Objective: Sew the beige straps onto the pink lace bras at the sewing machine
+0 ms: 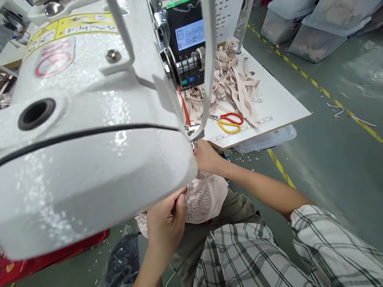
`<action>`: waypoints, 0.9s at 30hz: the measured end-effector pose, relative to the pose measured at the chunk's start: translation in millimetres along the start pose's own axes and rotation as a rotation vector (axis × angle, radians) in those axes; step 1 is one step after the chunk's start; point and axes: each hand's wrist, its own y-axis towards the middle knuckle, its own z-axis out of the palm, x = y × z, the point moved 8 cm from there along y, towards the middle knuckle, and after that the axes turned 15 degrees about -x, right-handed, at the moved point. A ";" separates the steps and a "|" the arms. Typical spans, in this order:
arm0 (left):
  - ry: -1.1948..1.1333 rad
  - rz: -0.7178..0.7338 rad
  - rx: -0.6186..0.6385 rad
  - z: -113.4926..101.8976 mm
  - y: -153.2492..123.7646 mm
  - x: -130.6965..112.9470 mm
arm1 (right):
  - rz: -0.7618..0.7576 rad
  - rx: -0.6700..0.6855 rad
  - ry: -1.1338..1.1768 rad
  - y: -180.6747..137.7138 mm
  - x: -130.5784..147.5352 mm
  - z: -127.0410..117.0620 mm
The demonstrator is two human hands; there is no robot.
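Over grey-green flooring (343, 167) near a white tabletop (281, 102), my left hand (164, 224) pinched pale-pink lace (200, 202); my right hand (209, 159)'s grip I couldn't tell.

Our pale pink lace piece (199, 199), patterned lace beside smooth cloth, pinched at its edge in our left hand (165, 219), draped below our right hand (211, 160), its upper part hidden from us

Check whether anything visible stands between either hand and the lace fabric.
Nothing visible stands between the left hand and the lace fabric, which it grips. The white sewing machine head hides the fingertips of the right hand, so whether anything separates those from the fabric cannot be told.
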 end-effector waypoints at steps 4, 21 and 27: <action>-0.007 0.018 0.003 1.2 -1.2 -3.0 | 0.017 0.003 -0.004 -0.5 -1.4 -1.3; 0.134 -0.024 -0.094 -3.2 -20.3 19.0 | 0.034 -0.035 0.062 -2.2 4.0 -9.7; 0.287 0.254 -0.243 7.1 -23.9 -27.5 | 0.008 -0.055 0.013 -6.3 -1.1 -7.2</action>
